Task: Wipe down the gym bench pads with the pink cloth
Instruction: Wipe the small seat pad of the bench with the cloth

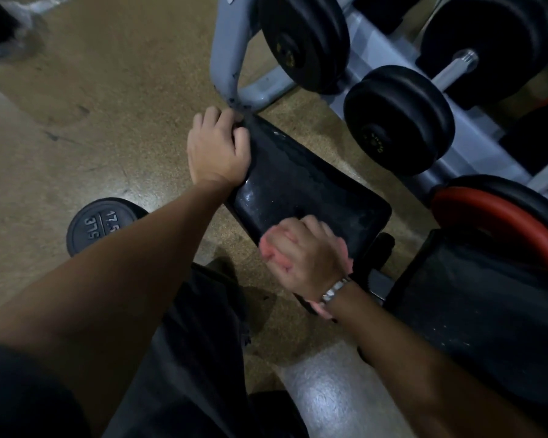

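L hand [217,147] curls its fingers [239,134] over the far-left edge of the pad [301,181], prob. to steady it, arm stretched fwd, while R hand [304,251], blurred, wrist low, has fingers closed round the bunched pink cloth [270,249], pressing it on the pad's near end to wipe.

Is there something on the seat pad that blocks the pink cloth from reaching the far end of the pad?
Nothing lies on the seat pad ahead of the pink cloth, bunched in the right hand at the near end. Only the left hand grips the pad's far left edge and covers that corner.
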A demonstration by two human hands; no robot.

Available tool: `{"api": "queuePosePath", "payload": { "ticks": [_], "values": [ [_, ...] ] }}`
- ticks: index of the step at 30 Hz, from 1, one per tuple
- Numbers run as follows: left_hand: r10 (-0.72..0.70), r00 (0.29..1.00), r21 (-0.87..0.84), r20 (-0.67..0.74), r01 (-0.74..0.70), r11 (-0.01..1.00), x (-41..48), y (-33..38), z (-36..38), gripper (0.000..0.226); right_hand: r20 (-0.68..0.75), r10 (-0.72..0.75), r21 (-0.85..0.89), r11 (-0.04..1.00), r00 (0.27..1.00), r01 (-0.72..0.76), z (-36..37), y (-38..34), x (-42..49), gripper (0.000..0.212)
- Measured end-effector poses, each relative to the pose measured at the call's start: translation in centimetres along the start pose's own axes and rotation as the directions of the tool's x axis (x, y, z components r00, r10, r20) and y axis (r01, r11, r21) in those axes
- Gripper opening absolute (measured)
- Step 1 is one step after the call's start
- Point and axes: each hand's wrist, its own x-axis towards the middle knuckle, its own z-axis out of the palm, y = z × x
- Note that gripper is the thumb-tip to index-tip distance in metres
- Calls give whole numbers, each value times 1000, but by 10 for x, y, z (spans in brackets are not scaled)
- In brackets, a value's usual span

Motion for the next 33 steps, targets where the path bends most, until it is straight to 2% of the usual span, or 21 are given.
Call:
{"api": "queuePosePath", "payload": {
  "ticks": [2, 3, 5, 6, 7, 8, 10, 12, 13, 14, 17, 19, 20, 22, 24, 25, 26, 28, 30, 31, 33],
  "values": [
    [0, 1000, -3, -1, 0, 1000, 0, 0, 0, 40, 76, -167, -41, 985, 983, 170, -6, 28, -1, 28],
    [1, 1000, 6, -5, -1, 1000, 0, 1, 1, 39, 82, -138, -51, 989, 987, 142, -8, 36, 5, 28],
    [1, 1000, 25, -9, -1, 1000, 0, 2, 2, 39, 23, 111, -74, 991, 994, -109, -9, 29, 25, 26],
    [3, 1000, 29, -9, -3, 1000, 0, 2, 2, 39, -27, 237, -84, 968, 971, -238, -8, 18, 32, 27],
    [6, 1000, 31, -9, -5, 1000, 1, 2, 1, 39, -53, 314, -81, 945, 948, -317, -5, 6, 35, 28],
    [5, 1000, 27, -8, -5, 1000, 1, 2, 0, 40, -43, 326, -60, 943, 944, -329, -3, -4, 34, 29],
    [-1, 1000, 11, -6, 1, 1000, 0, 2, -1, 41, 4, 131, -6, 991, 991, -131, 0, -5, 17, 27],
    [1, 1000, -5, -3, -1, 1000, 0, 3, -2, 41, 58, -122, -13, 992, 991, 123, -3, 15, 2, 28],
    [1, 1000, -7, -3, -1, 1000, 0, 4, -2, 42, 80, -152, -25, 988, 985, 155, -3, 26, 1, 28],
    [0, 1000, -2, -2, 0, 1000, 0, 4, -2, 42, 73, -108, -34, 993, 992, 110, -4, 33, 5, 27],
    [-2, 1000, 19, 8, 2, 1000, 0, 5, -1, 42, -30, 262, -59, 963, 965, -264, -8, 21, 31, 26],
    [10, 1000, 15, 4, -10, 1000, -1, 3, -1, 41, -58, 348, -73, 933, 936, -352, -4, 0, 36, 30],
    [15, 1000, 7, -3, -15, 1000, 0, 2, -1, 40, -47, 316, -54, 946, 948, -319, -1, -6, 32, 31],
    [16, 1000, -12, -18, -16, 1000, 0, 2, -2, 39, -23, 118, 0, 993, 993, -118, 1, -2, 17, 29],
    [12, 1000, -22, -21, -13, 1000, 1, 3, -1, 40, 27, -103, 4, 995, 994, 103, -3, 20, 5, 29],
    [12, 1000, -21, -19, -12, 1000, 1, 5, -1, 40, 45, -143, -29, 989, 989, 144, -5, 33, 5, 30],
    [9, 1000, -12, -15, -9, 1000, 1, 5, -1, 41, 55, -105, -60, 992, 993, 109, -6, 43, 11, 30],
    [6, 1000, 5, -1, -6, 1000, 1, 5, -2, 42, 12, 160, -102, 982, 987, -158, -8, 45, 33, 33],
    [11, 1000, 5, 7, -11, 1000, 0, 5, -2, 41, -44, 382, -123, 915, 923, -385, -6, 26, 52, 37],
    [13, 1000, 5, 7, -13, 1000, 0, 4, -2, 41, -46, 414, -126, 900, 909, -417, -4, 13, 55, 37],
    [10, 1000, -4, 2, -10, 1000, 0, 4, -3, 41, -32, 330, -94, 939, 944, -331, -1, -7, 42, 36]
  ]
}}
